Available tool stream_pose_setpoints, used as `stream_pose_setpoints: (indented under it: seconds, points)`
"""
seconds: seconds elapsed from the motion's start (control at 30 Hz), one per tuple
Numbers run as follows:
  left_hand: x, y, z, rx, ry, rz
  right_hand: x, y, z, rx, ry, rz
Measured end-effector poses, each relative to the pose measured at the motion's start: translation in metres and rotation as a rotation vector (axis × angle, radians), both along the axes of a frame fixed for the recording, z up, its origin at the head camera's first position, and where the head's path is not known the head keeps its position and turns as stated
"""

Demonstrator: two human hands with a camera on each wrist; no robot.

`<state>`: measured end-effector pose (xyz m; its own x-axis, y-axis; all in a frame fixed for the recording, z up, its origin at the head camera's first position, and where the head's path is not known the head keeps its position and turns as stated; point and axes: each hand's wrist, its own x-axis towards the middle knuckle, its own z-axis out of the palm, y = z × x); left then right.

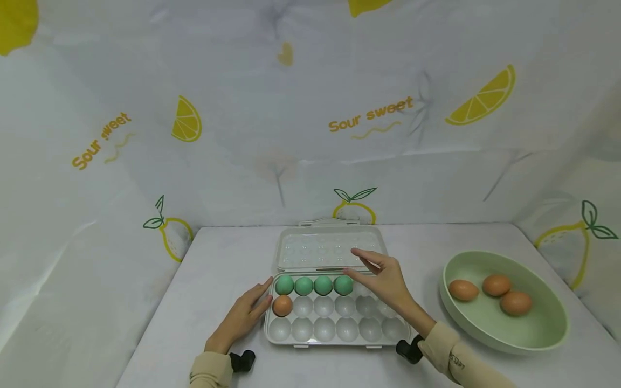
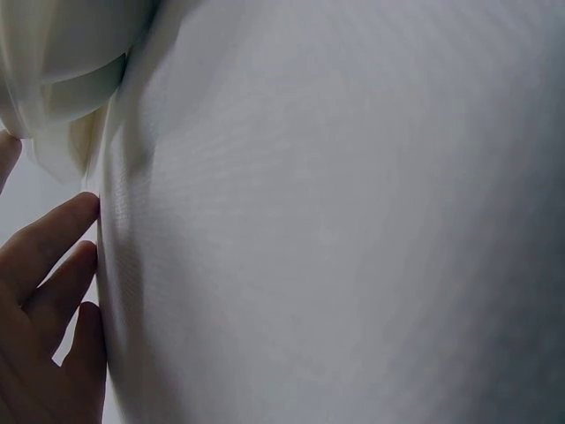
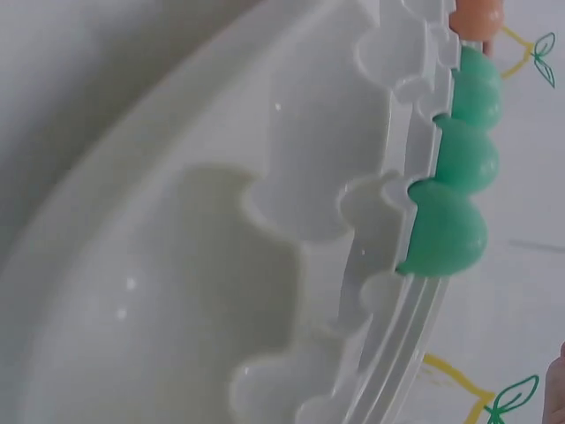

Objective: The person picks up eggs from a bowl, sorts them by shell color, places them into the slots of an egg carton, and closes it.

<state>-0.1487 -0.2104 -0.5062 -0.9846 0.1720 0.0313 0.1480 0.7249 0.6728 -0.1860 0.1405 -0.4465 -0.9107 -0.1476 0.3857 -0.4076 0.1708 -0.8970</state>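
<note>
A white plastic egg box (image 1: 331, 327) lies with its lid (image 1: 330, 248) folded back. Several green eggs (image 1: 304, 286) fill the left part of its back row. One brown egg (image 1: 282, 305) sits at the left end of the middle row. My left hand (image 1: 242, 315) rests along the box's left side, fingers extended; its fingers (image 2: 53, 238) appear at the left of the left wrist view. Over the back row, beside the rightmost green egg (image 3: 446, 231), my right hand (image 1: 388, 280) hovers with thumb and fingers apart, nothing between them.
To the right of the box stands a light green bowl (image 1: 514, 334) holding three brown eggs (image 1: 516, 303). A white cloth with lemon prints (image 1: 477, 102) hangs behind the table (image 1: 189, 280). Each wrist carries a black camera mount (image 1: 242, 361).
</note>
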Motion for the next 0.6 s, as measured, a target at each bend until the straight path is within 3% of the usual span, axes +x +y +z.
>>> stream_pose_setpoints:
  seconds: [0.6]
  points:
    - [-0.002, -0.002, -0.005, -0.013, 0.018, -0.011, -0.007, 0.049, 0.002, -0.014, 0.104, -0.163]
